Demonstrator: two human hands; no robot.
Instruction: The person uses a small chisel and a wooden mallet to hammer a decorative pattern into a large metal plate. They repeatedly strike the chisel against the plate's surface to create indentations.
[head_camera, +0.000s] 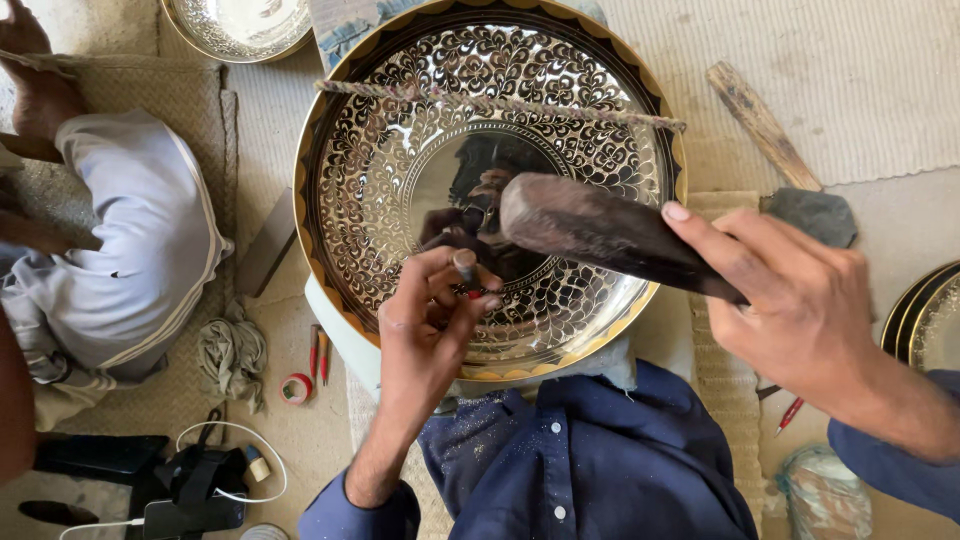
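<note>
A large round metal plate (380, 130) with a gold rim, dark border and engraved silver floral pattern rests tilted against my lap. A twisted cord (560, 108) runs across its upper part. My left hand (430, 320) pinches a small chisel (464, 268) with its tip on the plate's lower centre. My right hand (790, 300) grips a dark wooden mallet (590, 228), whose head hovers just above the chisel.
Another person in light clothing (130, 240) sits at the left. A second engraved plate (240, 25) lies at the top left, more plates (925, 320) at the right edge. A hammer (775, 150), red tools (318, 355), a tape roll (295, 388), a rag (232, 355) and a phone with cable (185, 512) lie around.
</note>
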